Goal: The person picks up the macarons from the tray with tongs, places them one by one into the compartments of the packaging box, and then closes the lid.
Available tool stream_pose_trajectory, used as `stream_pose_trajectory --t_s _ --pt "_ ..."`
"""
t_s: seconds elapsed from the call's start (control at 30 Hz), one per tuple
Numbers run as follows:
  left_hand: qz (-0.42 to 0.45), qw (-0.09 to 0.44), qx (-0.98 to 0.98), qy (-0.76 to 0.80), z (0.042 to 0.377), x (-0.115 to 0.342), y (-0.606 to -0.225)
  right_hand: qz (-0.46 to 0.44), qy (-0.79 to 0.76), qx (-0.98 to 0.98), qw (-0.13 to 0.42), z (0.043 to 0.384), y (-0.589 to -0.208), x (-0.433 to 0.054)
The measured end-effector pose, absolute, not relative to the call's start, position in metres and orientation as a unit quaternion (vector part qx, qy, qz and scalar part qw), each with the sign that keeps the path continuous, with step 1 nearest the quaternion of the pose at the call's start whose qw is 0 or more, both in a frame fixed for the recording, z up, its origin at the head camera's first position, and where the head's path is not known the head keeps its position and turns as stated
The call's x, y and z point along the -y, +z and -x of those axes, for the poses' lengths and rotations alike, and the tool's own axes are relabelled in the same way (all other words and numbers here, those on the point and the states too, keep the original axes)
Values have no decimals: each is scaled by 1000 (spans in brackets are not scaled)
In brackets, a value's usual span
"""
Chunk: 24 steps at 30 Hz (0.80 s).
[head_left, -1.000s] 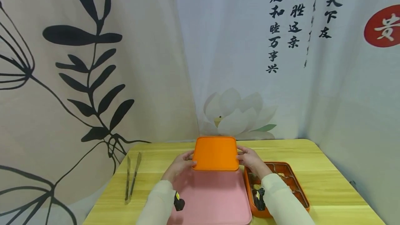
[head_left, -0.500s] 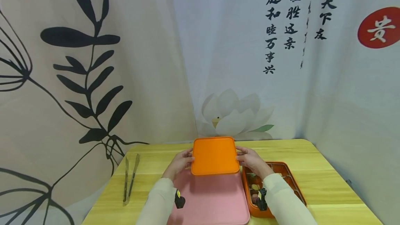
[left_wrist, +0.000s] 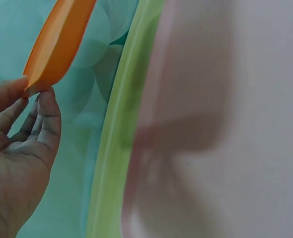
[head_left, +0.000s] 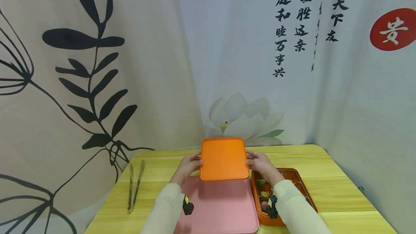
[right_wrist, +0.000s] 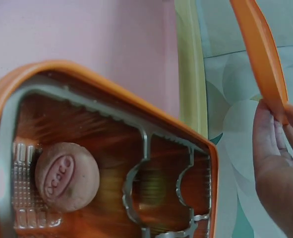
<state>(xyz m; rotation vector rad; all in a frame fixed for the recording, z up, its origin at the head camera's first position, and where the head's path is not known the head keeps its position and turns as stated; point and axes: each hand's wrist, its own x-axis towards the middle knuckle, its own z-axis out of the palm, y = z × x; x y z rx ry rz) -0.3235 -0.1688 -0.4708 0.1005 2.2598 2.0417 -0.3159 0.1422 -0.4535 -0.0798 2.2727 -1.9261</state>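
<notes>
Both hands hold an orange box lid [head_left: 223, 159] up over the far part of a pink tray [head_left: 221, 208], its flat face tilted toward me. My left hand [head_left: 187, 167] pinches the lid's left edge between thumb and fingers; the left wrist view shows the grip at a corner of its shallow rim [left_wrist: 49, 74]. On the opposite edge, my right hand [head_left: 261, 166] pinches in the same way. Under the right forearm stands an orange box [head_left: 267, 220] with a clear divided insert. A round stamped pastry [right_wrist: 67, 176] lies in one compartment.
Metal tongs [head_left: 137, 187] lie on the left of the wooden table [head_left: 344, 190]. The box stands right beside the tray's right edge. A printed cloth backdrop [head_left: 162, 82] hangs close behind the table's far edge.
The lid has tilted to show more of its face and has risen slightly, with both hands keeping their grip. The head view has shifted a little.
</notes>
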Motion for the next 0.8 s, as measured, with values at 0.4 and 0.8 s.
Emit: stream_pose_trajectory --t_s 0.4,0.8 --pt "-40 39 -746 663 323 169 -460 45 -644 -759 84 319 -449 -140" --pt "-75 12 -772 631 324 170 -461 63 -643 -756 101 321 -445 -139"
